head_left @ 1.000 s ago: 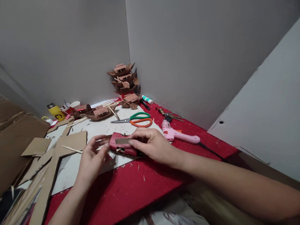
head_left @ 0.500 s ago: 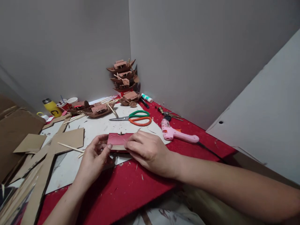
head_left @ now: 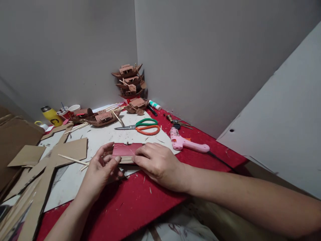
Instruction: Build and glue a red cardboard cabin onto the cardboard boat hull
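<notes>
Between my two hands is a small model piece [head_left: 125,150] with a flat red top and a pale strip along its near edge. My left hand [head_left: 102,167] grips its left end, thumb on the near edge. At the right end, my right hand [head_left: 160,164] is closed round the piece, fingertips on the pale strip and red top. Beyond them, scissors [head_left: 147,127] with green and orange handles lie on a white sheet [head_left: 65,184]. A pink glue gun [head_left: 190,144] rests on the red table cover to the right.
Brown model boats [head_left: 127,80] are stacked at the far corner, with others [head_left: 104,117] on the table. Cardboard pieces [head_left: 45,187], thin sticks [head_left: 72,159], a yellow bottle [head_left: 51,115] and cups [head_left: 74,108] are on the left. A glue tube [head_left: 154,105] lies near the wall.
The view has shifted slightly, moving the surroundings a little left. The piece is tilted a bit, showing more of the pale strip. Both hands keep their hold.
</notes>
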